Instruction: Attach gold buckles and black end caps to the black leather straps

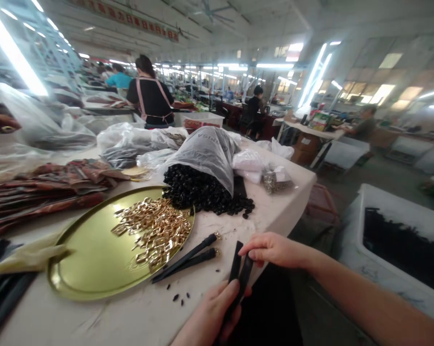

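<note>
My left hand [211, 312] is closed around the lower part of a black strap [240, 276] at the table's near edge. My right hand [270, 249] pinches the same strap near its upper end. Just left of them lie two finished black straps with gold tips [188, 259] on the white table [130, 317]. A round gold tray [90, 269] holds a heap of small gold metal clips [154, 230]. Behind it, small black pieces [202, 192] spill from a grey plastic bag [205, 151].
Reddish patterned straps [47, 187] and clear bags fill the table's left and back. Small bags of hardware [276, 180] sit at the far right corner. A white bin with dark contents [400, 240] stands on the right. Other workers stand and sit in the background.
</note>
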### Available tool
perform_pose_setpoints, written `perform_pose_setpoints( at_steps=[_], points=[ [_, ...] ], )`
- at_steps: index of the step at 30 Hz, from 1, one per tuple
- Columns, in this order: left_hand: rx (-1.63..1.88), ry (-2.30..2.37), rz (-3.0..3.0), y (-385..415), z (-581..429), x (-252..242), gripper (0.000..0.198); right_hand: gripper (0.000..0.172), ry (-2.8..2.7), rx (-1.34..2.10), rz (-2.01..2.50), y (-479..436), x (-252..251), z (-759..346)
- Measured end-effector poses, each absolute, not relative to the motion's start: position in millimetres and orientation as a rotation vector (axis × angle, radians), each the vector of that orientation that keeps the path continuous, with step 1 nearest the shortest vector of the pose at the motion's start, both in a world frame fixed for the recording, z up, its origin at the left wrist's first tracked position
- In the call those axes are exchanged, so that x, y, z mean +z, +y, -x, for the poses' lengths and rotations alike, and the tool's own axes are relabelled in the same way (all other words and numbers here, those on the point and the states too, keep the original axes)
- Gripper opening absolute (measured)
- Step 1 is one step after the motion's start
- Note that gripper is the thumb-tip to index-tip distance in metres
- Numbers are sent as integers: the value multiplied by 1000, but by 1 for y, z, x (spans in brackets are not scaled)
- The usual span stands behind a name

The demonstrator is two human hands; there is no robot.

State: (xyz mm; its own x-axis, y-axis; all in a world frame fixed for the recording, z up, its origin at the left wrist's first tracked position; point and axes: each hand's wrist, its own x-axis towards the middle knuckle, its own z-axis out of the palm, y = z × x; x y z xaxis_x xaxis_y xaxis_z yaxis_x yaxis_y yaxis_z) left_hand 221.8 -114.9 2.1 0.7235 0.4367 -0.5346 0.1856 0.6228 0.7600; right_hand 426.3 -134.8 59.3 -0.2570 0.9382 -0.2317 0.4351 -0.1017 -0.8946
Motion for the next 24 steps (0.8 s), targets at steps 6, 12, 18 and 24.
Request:
perform_pose_setpoints(
  at_steps=[6,12,18,24],
  points=[
    [417,833,-1148,-95,-209,-1,23,24,-1711,1414,1506,-117,48,-415],
    [336,904,-1031,-87,-207,-6,40,27,-1184,1497,1505,-109,33,-404],
    [289,824,-850,-95,-216,-15,36,27,-1203,1465,1624,-112,29,-408],
    [302,866,-991,-102,-220,-27,30,15,-1615,1044,1829,-120,35,-405]
  ],
)
